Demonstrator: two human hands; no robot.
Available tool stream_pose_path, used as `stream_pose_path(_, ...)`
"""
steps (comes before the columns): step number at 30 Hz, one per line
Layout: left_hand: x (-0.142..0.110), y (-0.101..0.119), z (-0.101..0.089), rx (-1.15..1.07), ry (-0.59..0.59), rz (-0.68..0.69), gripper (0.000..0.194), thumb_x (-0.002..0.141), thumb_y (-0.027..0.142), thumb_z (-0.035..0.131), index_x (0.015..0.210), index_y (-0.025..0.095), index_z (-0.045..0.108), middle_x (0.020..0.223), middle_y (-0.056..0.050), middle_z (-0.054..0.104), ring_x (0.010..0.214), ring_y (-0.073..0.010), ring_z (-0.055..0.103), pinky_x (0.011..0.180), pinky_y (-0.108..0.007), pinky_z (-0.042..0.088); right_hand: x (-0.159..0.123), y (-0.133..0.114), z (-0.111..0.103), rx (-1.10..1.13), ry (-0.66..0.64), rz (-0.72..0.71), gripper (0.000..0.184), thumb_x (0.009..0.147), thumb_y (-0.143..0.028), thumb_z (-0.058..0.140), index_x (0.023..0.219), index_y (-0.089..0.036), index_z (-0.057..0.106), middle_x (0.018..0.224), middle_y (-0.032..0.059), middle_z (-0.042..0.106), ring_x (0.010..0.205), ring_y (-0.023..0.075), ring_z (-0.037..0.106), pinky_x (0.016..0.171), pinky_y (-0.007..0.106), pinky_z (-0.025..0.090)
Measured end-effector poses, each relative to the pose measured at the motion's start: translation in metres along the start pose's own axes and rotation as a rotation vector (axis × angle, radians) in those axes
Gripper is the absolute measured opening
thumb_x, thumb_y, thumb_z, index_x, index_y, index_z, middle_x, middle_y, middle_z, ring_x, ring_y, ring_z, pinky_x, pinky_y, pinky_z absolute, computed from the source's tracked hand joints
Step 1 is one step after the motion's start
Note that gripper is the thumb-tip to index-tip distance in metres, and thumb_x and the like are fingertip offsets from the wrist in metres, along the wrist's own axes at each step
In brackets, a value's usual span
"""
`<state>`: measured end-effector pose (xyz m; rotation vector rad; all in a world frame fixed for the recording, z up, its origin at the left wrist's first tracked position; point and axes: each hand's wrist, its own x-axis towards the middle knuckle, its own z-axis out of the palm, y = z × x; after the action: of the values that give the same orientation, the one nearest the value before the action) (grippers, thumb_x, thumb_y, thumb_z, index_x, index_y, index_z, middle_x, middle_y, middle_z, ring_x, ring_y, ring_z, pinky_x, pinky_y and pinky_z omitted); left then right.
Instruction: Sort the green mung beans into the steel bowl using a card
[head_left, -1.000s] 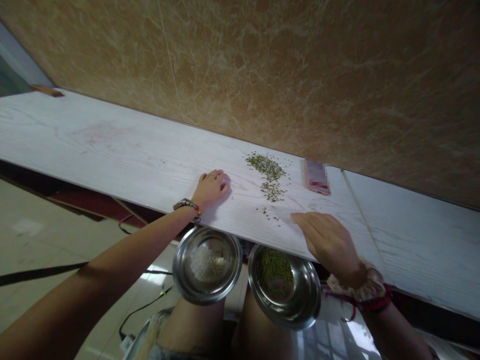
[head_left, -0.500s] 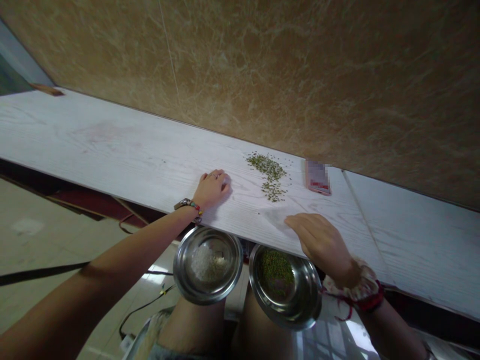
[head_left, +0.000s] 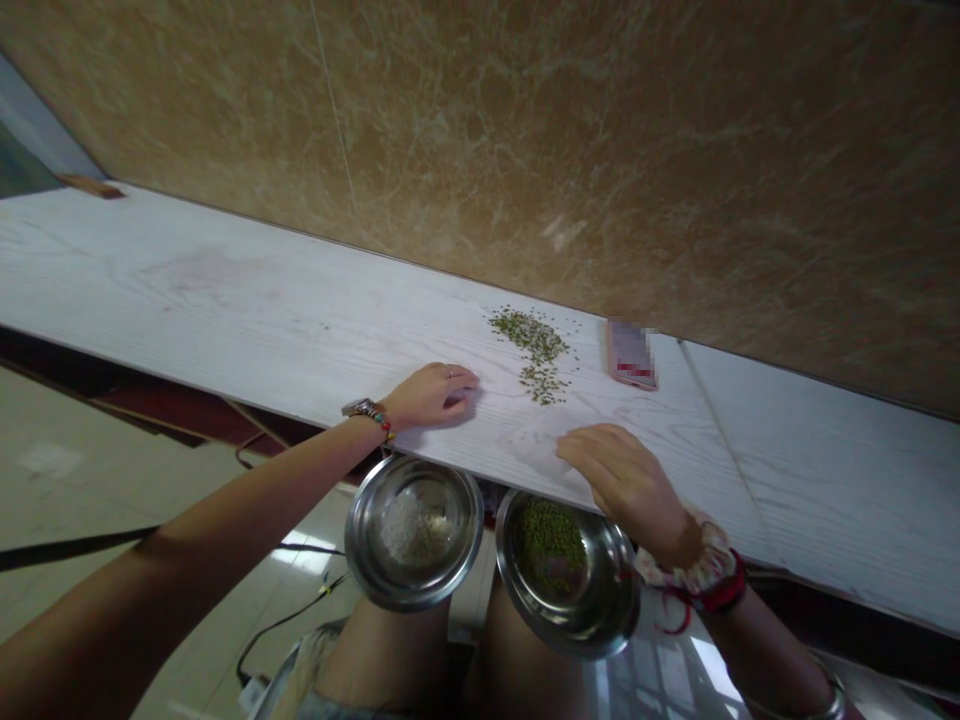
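My right hand is closed on the near edge of a thin, clear sheet, held low over the white tabletop; its exact kind is hard to make out. Just beyond the sheet lies a scattered patch of small green beans with white grains among them. My left hand rests on the tabletop left of the beans, fingers loosely bent, thumb apart, holding nothing. On my thighs below the table edge, a steel bowl holds white grains. Beside it, a second steel bowl holds green beans.
A phone lies right of the beans, near the brown marbled wall. The narrow white tabletop runs along that wall. At its far left end is a small brown wooden piece. A black cable hangs at lower left.
My right hand and the clear sheet have moved slightly left. My left hand has shifted right and nearer me, its fingers straighter. A bright patch now shows on the wall.
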<state>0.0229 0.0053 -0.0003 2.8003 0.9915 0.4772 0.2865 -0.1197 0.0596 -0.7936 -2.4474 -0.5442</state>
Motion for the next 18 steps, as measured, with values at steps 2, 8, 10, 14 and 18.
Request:
stream_pose_path(2, 0.0, 0.001, -0.001, -0.011, -0.033, 0.042, 0.031, 0.083, 0.027, 0.049, 0.11, 0.018, 0.061, 0.122, -0.008, 0.062, 0.11, -0.0212, 0.058, 0.096, -0.034, 0.044, -0.008, 0.003, -0.007, 0.002, -0.025, -0.011, 0.027, 0.089, -0.005, 0.038, 0.092, -0.015, 0.063, 0.087, 0.0059, 0.072, 0.084, 0.014, 0.064, 0.079, 0.03, 0.05)
stream_pose_path(8, 0.003, 0.004, -0.004, 0.013, -0.135, 0.177, 0.035, 0.084, 0.031, 0.051, 0.117, 0.019, 0.056, 0.13, -0.008, 0.056, 0.114, -0.0211, 0.055, 0.099, -0.034, 0.04, -0.03, 0.009, -0.026, 0.004, -0.088, -0.02, 0.028, 0.089, -0.006, 0.039, 0.099, -0.017, 0.062, 0.09, 0.006, 0.072, 0.089, 0.0149, 0.064, 0.082, 0.032, 0.049)
stream_pose_path(10, 0.003, 0.004, -0.004, 0.026, -0.14, 0.225, 0.034, 0.086, 0.032, 0.05, 0.118, 0.02, 0.055, 0.131, -0.007, 0.055, 0.115, -0.0211, 0.054, 0.099, -0.034, 0.04, -0.035, 0.01, -0.029, 0.006, -0.081, -0.019, 0.03, 0.088, -0.005, 0.037, 0.101, -0.018, 0.061, 0.091, 0.0049, 0.072, 0.089, 0.0145, 0.064, 0.082, 0.032, 0.048)
stream_pose_path(14, 0.004, 0.004, -0.003, 0.045, -0.122, 0.323, 0.034, 0.09, 0.033, 0.047, 0.119, 0.018, 0.054, 0.132, -0.009, 0.055, 0.114, -0.0216, 0.055, 0.098, -0.035, 0.041, -0.043, 0.015, -0.03, -0.085, -0.045, 0.033, 0.032, 0.084, -0.001, 0.039, 0.103, -0.017, 0.059, 0.093, 0.0063, 0.072, 0.091, 0.0162, 0.064, 0.082, 0.032, 0.048)
stream_pose_path(18, 0.004, 0.003, -0.002, 0.082, -0.118, 0.366, 0.034, 0.092, 0.033, 0.044, 0.121, 0.019, 0.052, 0.132, -0.009, 0.054, 0.115, -0.0216, 0.053, 0.097, -0.035, 0.041, -0.047, 0.018, -0.027, -0.277, -0.069, 0.196, 0.033, 0.081, -0.001, 0.04, 0.105, -0.015, 0.059, 0.088, 0.0081, 0.071, 0.084, 0.0188, 0.063, 0.075, 0.032, 0.047)
